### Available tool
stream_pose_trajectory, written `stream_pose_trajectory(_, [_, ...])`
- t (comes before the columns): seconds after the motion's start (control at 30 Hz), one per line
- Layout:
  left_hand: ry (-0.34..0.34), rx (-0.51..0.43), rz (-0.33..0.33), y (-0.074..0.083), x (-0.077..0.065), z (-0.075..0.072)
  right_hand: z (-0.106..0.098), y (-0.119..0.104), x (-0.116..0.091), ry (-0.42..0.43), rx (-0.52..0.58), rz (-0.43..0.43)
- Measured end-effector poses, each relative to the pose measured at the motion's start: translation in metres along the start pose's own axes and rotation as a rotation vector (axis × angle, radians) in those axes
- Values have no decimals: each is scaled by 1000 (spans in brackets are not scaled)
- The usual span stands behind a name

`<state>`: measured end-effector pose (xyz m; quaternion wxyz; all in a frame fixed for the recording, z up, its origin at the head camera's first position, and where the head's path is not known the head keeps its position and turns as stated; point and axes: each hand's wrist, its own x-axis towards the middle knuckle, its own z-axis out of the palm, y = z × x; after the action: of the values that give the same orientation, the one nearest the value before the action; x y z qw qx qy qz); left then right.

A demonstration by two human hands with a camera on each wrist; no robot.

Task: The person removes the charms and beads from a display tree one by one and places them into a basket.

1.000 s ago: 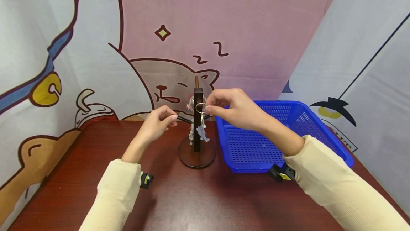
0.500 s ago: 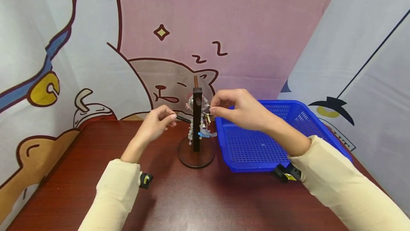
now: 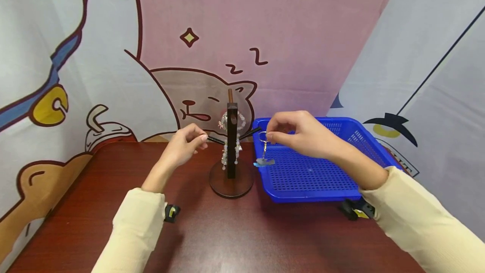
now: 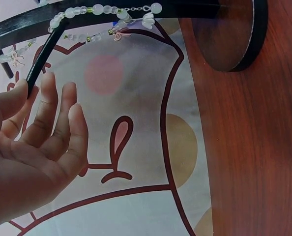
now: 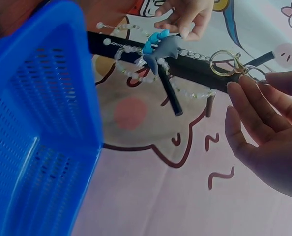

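A dark wooden display stand (image 3: 232, 151) with a round base stands on the table, beaded bracelets (image 3: 225, 155) hanging from its pegs. My left hand (image 3: 185, 143) pinches the tip of the stand's left black peg (image 4: 42, 59), thumb against forefinger, the other fingers loosely bent. To the right of the stand, my right hand (image 3: 303, 134) pinches the metal ring of a keychain (image 3: 264, 162). From that ring a gold clasp and chain hang down to a grey-blue dolphin-like charm (image 5: 163, 51) with bright blue pieces. In the head view the charm overlaps the basket's near left rim.
A blue plastic basket (image 3: 270, 189) with perforated walls stands right of the stand, below my right hand. The stand's right peg (image 3: 251, 132) reaches toward the basket. A cartoon-printed cloth (image 3: 303, 33) hangs behind the reddish-brown table (image 3: 212, 231).
My right hand has drawn the keychain away from the stand's right peg and carried it rightward to the basket's edge. My left hand has kept its pinch on the left peg.
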<state>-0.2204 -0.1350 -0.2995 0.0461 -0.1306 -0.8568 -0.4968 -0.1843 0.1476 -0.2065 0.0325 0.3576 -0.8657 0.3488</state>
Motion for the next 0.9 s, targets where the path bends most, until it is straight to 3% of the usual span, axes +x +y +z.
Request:
stream_pose_trajectory(0.47, [0,2,-6,0,-1,0,-6,28,-33,-47,-3,86])
stream_pose_trajectory(0.9, [-5,4,-8,0,0,-1,10,61,-55,-88,28,127])
